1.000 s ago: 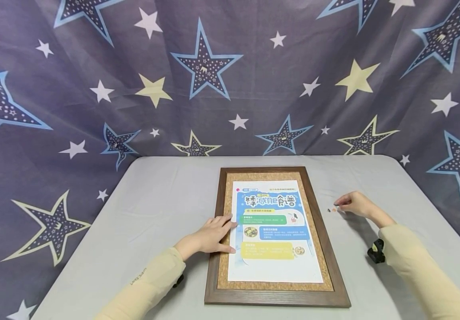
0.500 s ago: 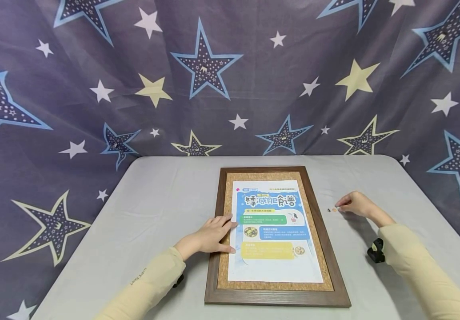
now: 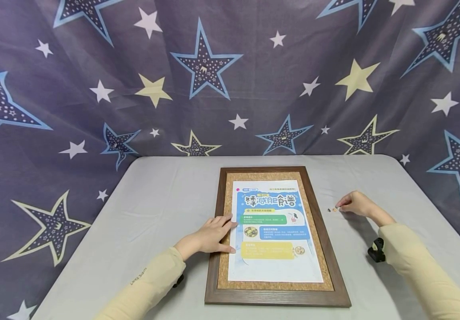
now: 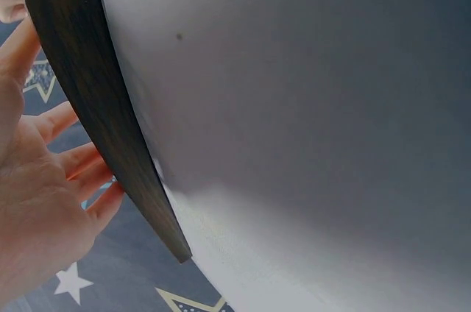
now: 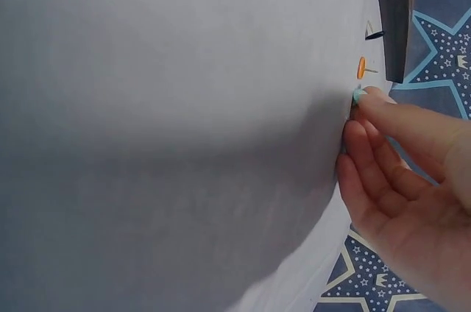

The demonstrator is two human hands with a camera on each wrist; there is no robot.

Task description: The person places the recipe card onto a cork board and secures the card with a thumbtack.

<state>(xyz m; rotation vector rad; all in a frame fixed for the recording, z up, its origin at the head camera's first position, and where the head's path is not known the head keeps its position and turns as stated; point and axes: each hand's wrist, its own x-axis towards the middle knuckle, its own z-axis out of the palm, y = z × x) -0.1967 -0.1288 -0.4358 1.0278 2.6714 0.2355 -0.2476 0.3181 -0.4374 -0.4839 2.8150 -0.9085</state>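
A printed poster (image 3: pixel 274 272) lies on a cork board with a brown wooden frame (image 3: pixel 278 298); a pink thumbtack (image 3: pixel 238 190) is at its upper left corner. My left hand (image 3: pixel 210 235) rests across the frame's left side, fingers spread, fingertips on the poster's edge. To the right of the board, my right hand (image 3: pixel 356 204) is low at the tabletop. In the right wrist view its thumb and finger pinch a light blue thumbtack (image 5: pixel 358 95), mostly hidden by the fingertips. Beside it lie an orange thumbtack (image 5: pixel 360 68) and a black thumbtack (image 5: pixel 375 34).
A light grey cloth covers the table (image 3: pixel 166 195). Behind it hangs a dark curtain (image 3: pixel 230 89) patterned with stars. A black wrist device (image 3: pixel 376 251) sits under the right sleeve.
The right hand's fingertips have shifted very slightly near the thumbtacks. The left hand, poster and board have stayed in place.
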